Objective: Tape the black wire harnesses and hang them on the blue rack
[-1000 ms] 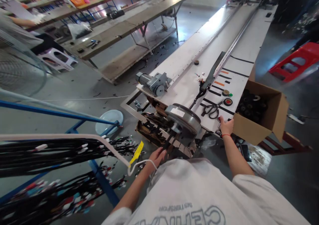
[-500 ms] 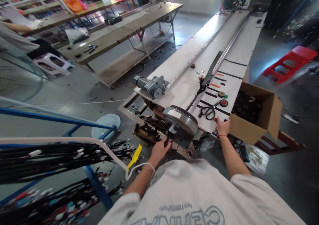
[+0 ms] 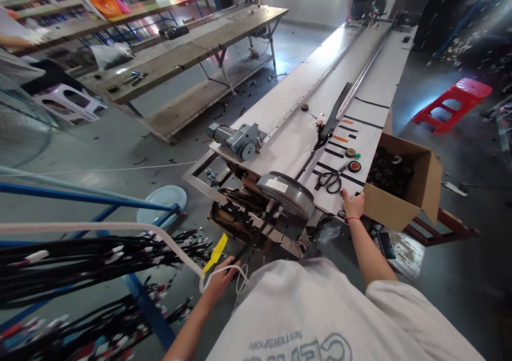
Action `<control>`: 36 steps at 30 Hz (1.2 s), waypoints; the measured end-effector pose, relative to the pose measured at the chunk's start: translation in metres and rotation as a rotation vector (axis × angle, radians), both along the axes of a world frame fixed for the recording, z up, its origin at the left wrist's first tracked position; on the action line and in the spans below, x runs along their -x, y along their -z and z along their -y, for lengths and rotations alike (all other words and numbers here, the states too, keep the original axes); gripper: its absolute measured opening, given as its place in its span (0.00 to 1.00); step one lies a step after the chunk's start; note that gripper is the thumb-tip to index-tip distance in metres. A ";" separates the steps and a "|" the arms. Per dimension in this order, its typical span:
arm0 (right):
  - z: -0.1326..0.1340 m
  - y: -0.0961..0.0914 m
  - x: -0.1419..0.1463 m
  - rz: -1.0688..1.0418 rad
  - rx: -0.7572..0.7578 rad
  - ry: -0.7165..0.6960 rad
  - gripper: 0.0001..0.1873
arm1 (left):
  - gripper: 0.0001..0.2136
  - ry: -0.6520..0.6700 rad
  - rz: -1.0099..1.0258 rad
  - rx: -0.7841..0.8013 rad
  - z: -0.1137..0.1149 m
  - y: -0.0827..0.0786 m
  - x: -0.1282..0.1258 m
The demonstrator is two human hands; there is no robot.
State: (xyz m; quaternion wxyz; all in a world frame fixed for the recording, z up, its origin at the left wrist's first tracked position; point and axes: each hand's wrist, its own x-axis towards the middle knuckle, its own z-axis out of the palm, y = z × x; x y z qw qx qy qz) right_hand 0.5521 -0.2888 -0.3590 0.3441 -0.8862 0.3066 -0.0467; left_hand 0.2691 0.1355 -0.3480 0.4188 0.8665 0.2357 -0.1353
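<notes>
My left hand [image 3: 221, 280] is closed around the near end of a long black strip [image 3: 260, 238]. The strip slants up to the hub side of a grey wheel [image 3: 286, 193] at the near end of the long white table [image 3: 280, 153]. My right hand [image 3: 353, 206] grips the table's near right corner, thumb on top; its other fingers are largely hidden. Black-handled scissors [image 3: 331, 181] lie just beyond it, by a black tape roll with a red centre [image 3: 354, 167]. A dark cable bundle [image 3: 320, 139] runs along the table toward the wheel.
A cardboard box [image 3: 400, 190] of dark rolls stands right of the table. A motor unit [image 3: 236, 139] sits at its left edge. Blue rails [image 3: 92, 193] with hanging black cables are on my left, a red stool [image 3: 454, 105] far right. A person stands at the far end.
My left hand has moved away from the wheel, down and left toward my body, and the black strip now stretches between them. My right hand stays at the table corner. The view has shifted slightly.
</notes>
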 end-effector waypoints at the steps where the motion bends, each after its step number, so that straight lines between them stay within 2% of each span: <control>1: 0.000 0.000 0.000 -0.003 0.004 0.000 0.47 | 0.25 -0.026 0.035 0.009 0.004 -0.006 0.004; 5: 0.000 -0.001 0.000 -0.004 0.004 -0.002 0.47 | 0.22 -0.084 0.088 0.009 0.023 -0.024 -0.004; 8: 0.001 -0.001 0.000 -0.009 0.002 -0.002 0.47 | 0.20 -0.072 0.089 0.003 0.034 -0.029 -0.019; 14: 0.000 -0.003 0.000 -0.021 -0.002 0.005 0.46 | 0.21 -0.067 0.121 0.025 0.051 -0.024 -0.038; 19: -0.002 -0.004 0.001 -0.038 -0.005 0.015 0.45 | 0.27 -0.074 0.206 0.082 0.063 -0.019 -0.055; 23: -0.002 -0.009 0.003 -0.066 -0.002 -0.003 0.45 | 0.25 -0.040 0.239 0.110 0.071 -0.019 -0.069; 26: -0.005 -0.024 0.004 -0.040 0.130 -0.062 0.43 | 0.26 -0.023 0.268 0.181 0.078 -0.023 -0.080; 28: -0.014 -0.041 -0.002 0.071 0.283 -0.149 0.40 | 0.28 -0.034 0.280 0.283 0.084 -0.025 -0.089; 30: -0.032 -0.061 -0.014 0.200 0.299 -0.313 0.36 | 0.30 -0.078 0.268 0.412 0.088 -0.026 -0.100; 31: -0.045 -0.072 -0.022 0.231 0.219 -0.432 0.33 | 0.31 -0.110 0.255 0.476 0.090 -0.025 -0.106; 34: -0.097 -0.101 -0.046 0.187 -0.154 -0.887 0.27 | 0.30 -0.198 0.211 0.642 0.092 -0.021 -0.123; 36: -0.135 -0.116 -0.059 0.148 -0.297 -1.094 0.24 | 0.27 -0.222 0.165 0.726 0.092 -0.019 -0.133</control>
